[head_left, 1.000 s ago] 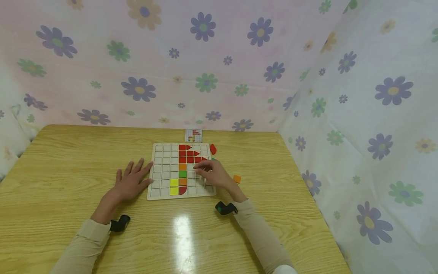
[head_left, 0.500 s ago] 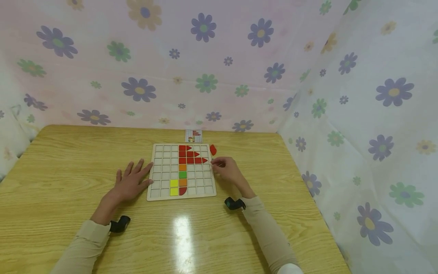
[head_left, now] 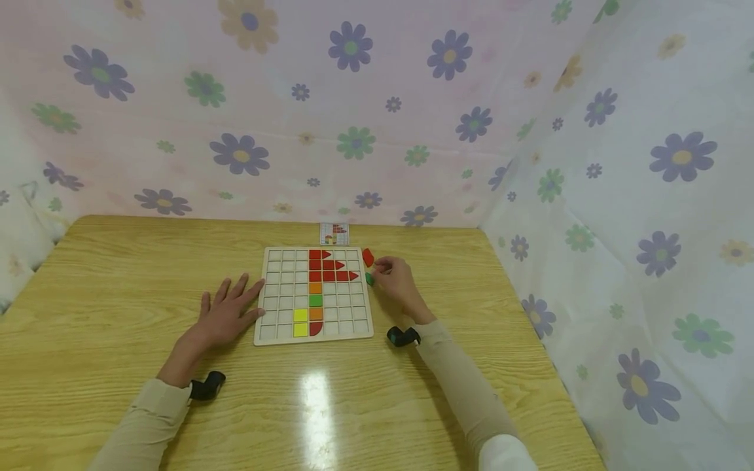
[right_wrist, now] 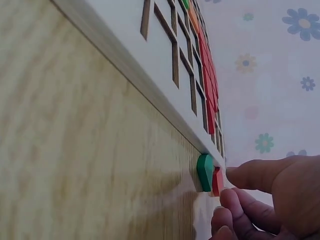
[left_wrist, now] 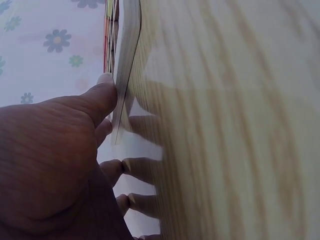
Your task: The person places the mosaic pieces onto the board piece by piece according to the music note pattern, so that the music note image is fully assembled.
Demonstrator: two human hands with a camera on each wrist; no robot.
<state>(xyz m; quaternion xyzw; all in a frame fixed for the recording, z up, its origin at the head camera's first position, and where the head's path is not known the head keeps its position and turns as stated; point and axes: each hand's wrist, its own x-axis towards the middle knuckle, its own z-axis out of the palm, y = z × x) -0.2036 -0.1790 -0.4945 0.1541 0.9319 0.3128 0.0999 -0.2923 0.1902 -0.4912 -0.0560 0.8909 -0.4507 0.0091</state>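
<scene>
A pale wooden grid board point(head_left: 283, 341) holds red, orange, green and yellow tiles in some of its squares. My left hand point(head_left: 226, 314) rests with spread fingers at the board's left edge; its thumb touches the rim in the left wrist view. My right hand point(head_left: 397, 284) is beyond the board's right edge, fingers bent, fingertips close to a red piece point(head_left: 368, 257). A green piece point(head_left: 370, 279) lies against the same edge. In the right wrist view, the green piece point(right_wrist: 205, 172) stands out in front of the red one point(right_wrist: 217, 181), and a gap shows between thumb and fingers.
A small pattern card point(head_left: 334, 233) lies on the wooden table point(head_left: 147, 261) behind the board. Flower-printed sheets point(head_left: 283, 104) hang at the back and sides of the table. Black wrist cameras point(head_left: 403, 336) sit at both cuffs.
My right hand has moved from over the board to the red piece past its right edge. The green piece is uncovered again; an orange tile seen earlier is out of sight. The left hand stays put.
</scene>
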